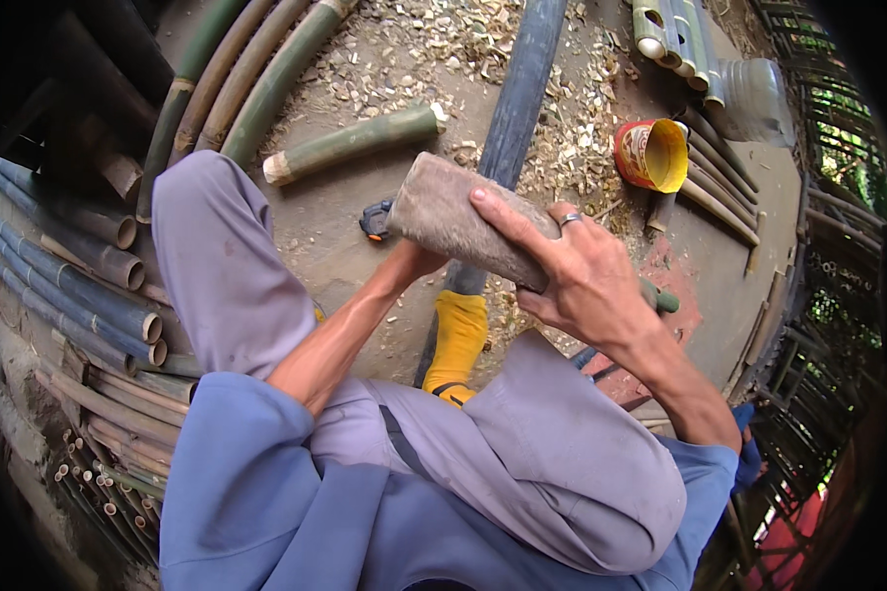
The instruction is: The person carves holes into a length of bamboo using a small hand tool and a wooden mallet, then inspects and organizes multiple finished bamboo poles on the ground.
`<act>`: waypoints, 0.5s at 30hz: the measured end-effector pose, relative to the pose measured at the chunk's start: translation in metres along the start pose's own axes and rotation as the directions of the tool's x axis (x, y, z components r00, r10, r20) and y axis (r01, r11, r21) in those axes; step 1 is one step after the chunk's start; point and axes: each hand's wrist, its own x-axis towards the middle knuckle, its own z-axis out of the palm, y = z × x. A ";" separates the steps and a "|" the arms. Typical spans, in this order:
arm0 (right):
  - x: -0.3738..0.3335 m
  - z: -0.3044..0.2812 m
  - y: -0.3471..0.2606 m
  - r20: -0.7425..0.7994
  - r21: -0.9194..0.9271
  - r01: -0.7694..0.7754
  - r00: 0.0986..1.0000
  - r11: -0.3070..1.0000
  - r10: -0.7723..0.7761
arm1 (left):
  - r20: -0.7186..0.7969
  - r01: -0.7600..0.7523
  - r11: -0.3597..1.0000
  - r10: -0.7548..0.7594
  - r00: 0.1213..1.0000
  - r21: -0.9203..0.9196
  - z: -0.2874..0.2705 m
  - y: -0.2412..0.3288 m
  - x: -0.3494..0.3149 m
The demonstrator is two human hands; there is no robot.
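Observation:
A rough grey-brown block (463,217), stone by its look, is held tilted in front of my knees. My right hand (581,266), with a ring on one finger, grips its right end, the thumb and fingers pressed round it. My left hand (419,258) reaches under the block's left part; its fingers are hidden behind it. Below the block, a long dark bamboo pole (522,98) runs from the far side toward me. A yellow cloth-like piece (460,330) lies along the pole's near end.
A cut green bamboo piece (355,146) and a small black-and-orange object (375,221) lie on the ground beyond my left knee. Wood chips (414,49) are scattered far off. A red-and-yellow tin (650,156) stands at right, near a clear plastic jug (754,98). Bamboo poles (79,286) are stacked at left.

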 end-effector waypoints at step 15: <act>-0.044 0.020 0.012 -0.585 0.352 0.004 0.781 0.936 0.217 | 0.276 -0.149 0.971 0.093 0.957 0.190 0.047 0.022 0.041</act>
